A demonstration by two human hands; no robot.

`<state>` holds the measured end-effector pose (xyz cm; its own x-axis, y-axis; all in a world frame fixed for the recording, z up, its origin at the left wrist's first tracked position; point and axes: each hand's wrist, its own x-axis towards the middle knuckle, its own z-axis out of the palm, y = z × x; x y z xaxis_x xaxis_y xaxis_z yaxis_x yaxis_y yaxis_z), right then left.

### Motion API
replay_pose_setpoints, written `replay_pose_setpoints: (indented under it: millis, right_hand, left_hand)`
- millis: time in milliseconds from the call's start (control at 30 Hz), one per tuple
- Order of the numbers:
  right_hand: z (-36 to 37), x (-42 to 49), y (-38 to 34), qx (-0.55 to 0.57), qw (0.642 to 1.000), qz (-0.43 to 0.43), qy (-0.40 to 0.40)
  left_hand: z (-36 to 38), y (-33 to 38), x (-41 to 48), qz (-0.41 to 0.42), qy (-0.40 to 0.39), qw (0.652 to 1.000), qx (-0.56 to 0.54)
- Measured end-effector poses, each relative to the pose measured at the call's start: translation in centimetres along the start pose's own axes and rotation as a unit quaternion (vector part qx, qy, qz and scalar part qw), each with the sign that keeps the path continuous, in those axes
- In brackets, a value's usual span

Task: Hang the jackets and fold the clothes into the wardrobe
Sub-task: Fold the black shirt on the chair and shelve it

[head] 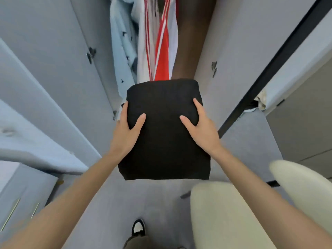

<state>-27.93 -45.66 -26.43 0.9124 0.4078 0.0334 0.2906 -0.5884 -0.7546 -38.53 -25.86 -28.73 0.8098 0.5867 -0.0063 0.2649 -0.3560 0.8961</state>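
Note:
A folded black garment is held flat in front of me, above the floor, at the open wardrobe. My left hand grips its left edge, thumb on top and fingers underneath. My right hand grips the right edge the same way. Inside the wardrobe hang a light blue jacket, a white and red striped jacket and a dark brown garment. The garment's far edge hides their lower ends.
Grey wardrobe doors stand open on both sides, with hinges showing. A cream chair is at the lower right. My shoe is on the grey floor. A drawer unit with metal handles sits at the lower left.

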Motion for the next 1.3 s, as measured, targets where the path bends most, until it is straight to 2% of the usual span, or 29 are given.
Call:
replay_pose_setpoints:
  millis: [333, 567, 1033, 1200, 1300]
  right_hand:
    - [-8.2, 11.9, -18.9, 0.022, 0.988, -0.122, 0.094]
    - [-13.5, 20.0, -28.6, 0.039, 0.975, -0.171, 0.138]
    - [-21.8, 43.0, -38.1, 0.099, 0.957, -0.228, 0.148]
    - [-22.0, 50.9, -41.0, 0.125, 0.957, -0.228, 0.13]
    - [-20.8, 55.4, -42.6, 0.176, 0.957, -0.209, 0.097]
  left_hand:
    - [-13.8, 15.3, 13.5, 0.141, 0.03, 0.989, -0.041]
    - [-19.6, 24.9, 21.6, 0.203, 0.074, 0.976, -0.036]
    - [-22.7, 39.4, 43.1, 0.249, 0.096, 0.962, -0.059]
    - [-24.5, 42.3, 50.2, 0.25, 0.099, 0.962, -0.052]
    - [-25.7, 42.6, 54.1, 0.237, 0.105, 0.965, -0.041]
